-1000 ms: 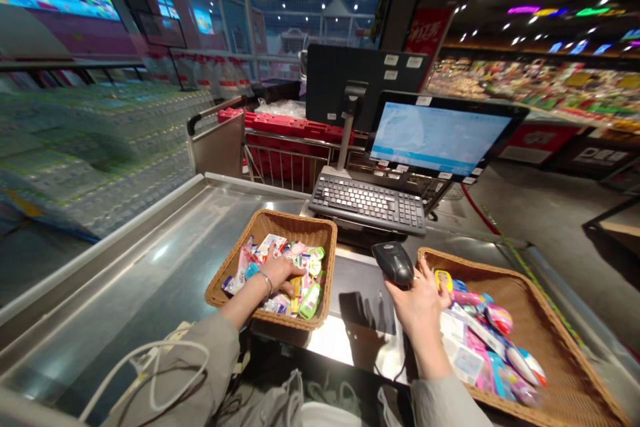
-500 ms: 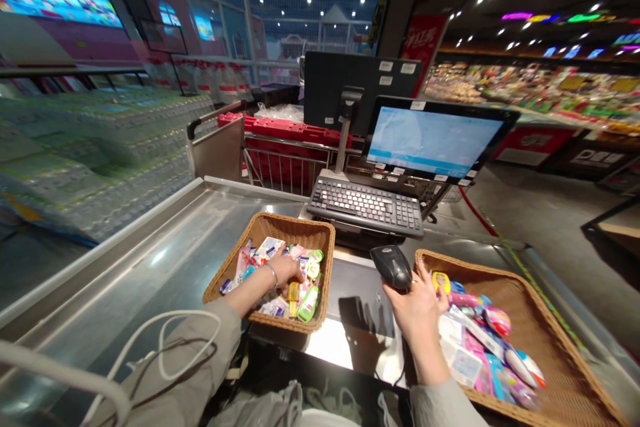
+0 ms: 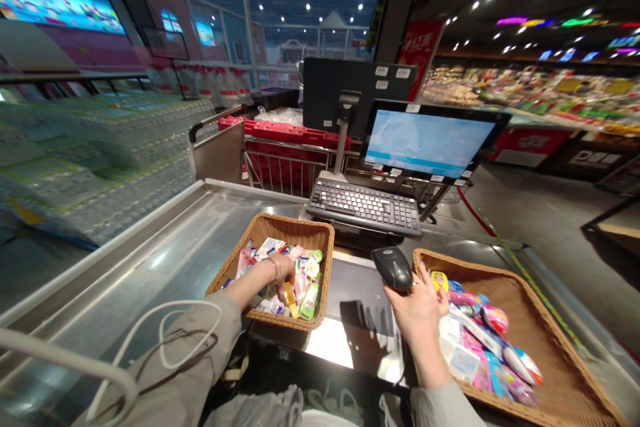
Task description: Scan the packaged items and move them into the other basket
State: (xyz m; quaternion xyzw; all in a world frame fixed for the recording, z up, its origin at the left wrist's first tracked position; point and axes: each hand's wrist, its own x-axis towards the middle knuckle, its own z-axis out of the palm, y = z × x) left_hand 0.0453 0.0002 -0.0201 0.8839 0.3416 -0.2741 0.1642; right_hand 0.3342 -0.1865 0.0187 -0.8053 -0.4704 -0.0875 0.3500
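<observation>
My right hand (image 3: 420, 310) grips a black handheld barcode scanner (image 3: 393, 268), its head raised and pointing to the left above the counter. My left hand (image 3: 284, 272) reaches down into a smaller wicker basket (image 3: 320, 320) of small colourful packages. Its fingers curl among the goods beside a yellow pack (image 3: 291, 300); their tips are partly hidden, and I cannot make out what is between them. A green pack (image 3: 309, 300) lies just right of that hand. Beside my right wrist stands a larger wicker basket (image 3: 545, 327) with several bright packaged items.
A black keyboard (image 3: 365, 205) sits behind the baskets, below a lit monitor (image 3: 427, 143). A second screen (image 3: 350, 97) shows its back. The metal counter (image 3: 165, 267) has a raised edge on the left. A pale looping tube (image 3: 70, 357) crosses the lower left over my sleeve.
My left hand has shifted slightly down and inward in the smaller basket, and the yellow pack beside it has tilted. My right hand keeps the scanner in nearly the same place.
</observation>
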